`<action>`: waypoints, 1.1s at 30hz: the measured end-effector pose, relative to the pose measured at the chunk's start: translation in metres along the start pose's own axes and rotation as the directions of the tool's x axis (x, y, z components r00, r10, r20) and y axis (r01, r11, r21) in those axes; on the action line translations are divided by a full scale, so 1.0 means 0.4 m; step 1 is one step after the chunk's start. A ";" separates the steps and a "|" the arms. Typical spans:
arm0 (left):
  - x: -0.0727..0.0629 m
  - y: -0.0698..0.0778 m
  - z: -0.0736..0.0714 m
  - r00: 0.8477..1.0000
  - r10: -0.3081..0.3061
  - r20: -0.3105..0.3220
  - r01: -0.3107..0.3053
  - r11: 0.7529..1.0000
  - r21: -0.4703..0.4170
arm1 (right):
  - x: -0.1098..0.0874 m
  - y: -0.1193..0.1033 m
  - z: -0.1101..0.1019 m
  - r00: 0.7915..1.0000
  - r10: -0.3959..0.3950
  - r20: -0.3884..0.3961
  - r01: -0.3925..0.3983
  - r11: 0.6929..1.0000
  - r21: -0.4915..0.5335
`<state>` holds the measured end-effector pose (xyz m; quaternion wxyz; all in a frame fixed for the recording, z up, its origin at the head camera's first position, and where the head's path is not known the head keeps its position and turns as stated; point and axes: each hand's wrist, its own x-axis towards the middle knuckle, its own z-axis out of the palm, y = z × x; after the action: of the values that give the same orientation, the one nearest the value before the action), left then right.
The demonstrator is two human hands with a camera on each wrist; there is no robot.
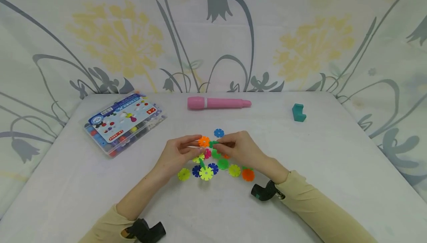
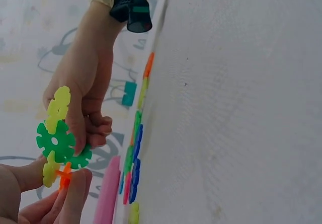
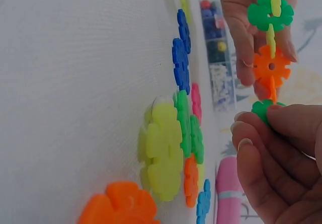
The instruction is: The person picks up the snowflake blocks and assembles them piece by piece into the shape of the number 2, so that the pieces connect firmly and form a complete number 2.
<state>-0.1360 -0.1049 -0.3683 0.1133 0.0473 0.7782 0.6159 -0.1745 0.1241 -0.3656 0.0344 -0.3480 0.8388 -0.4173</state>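
Between both hands, above the table, is a chain of notched plastic snowflake discs in yellow, green and orange. My left hand (image 1: 176, 154) pinches the chain with thumb and fingers at an orange disc (image 1: 204, 141). A yellow disc (image 3: 270, 40) and a green disc (image 3: 256, 14) are slotted together farther along it. At the other end, thumb and fingers of my right hand (image 1: 246, 151) pinch a second green disc (image 3: 261, 109), which meets an orange one. Whether those two are fully slotted cannot be seen. Loose discs, among them a flat green one (image 1: 223, 164), lie below the hands.
A clear plastic case (image 1: 123, 122) with a blue printed label lies at the back left. Behind the discs lies a pink pen-shaped tube (image 1: 220, 103). A teal block (image 1: 298, 112) sits at the back right. A blue disc (image 1: 218, 133) lies just beyond the hands.
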 end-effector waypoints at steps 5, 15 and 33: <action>-0.001 0.000 0.003 1.000 0.004 0.005 -0.004 1.000 0.029 | 0.000 -0.001 0.000 0.998 -0.063 0.010 0.063 0.997 -0.034; -0.005 0.002 0.001 0.999 0.031 0.037 -0.033 0.998 0.058 | -0.002 0.008 0.008 0.978 -0.209 -0.022 0.207 0.974 -0.092; -0.002 0.003 0.005 1.000 0.016 0.003 -0.016 0.999 -0.041 | -0.005 0.006 0.018 0.992 -0.124 -0.022 0.123 0.992 -0.031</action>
<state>-0.1348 -0.1030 -0.3676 0.1106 0.0524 0.7649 0.6324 -0.1719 0.1214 -0.3726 -0.0066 -0.3947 0.8222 -0.4101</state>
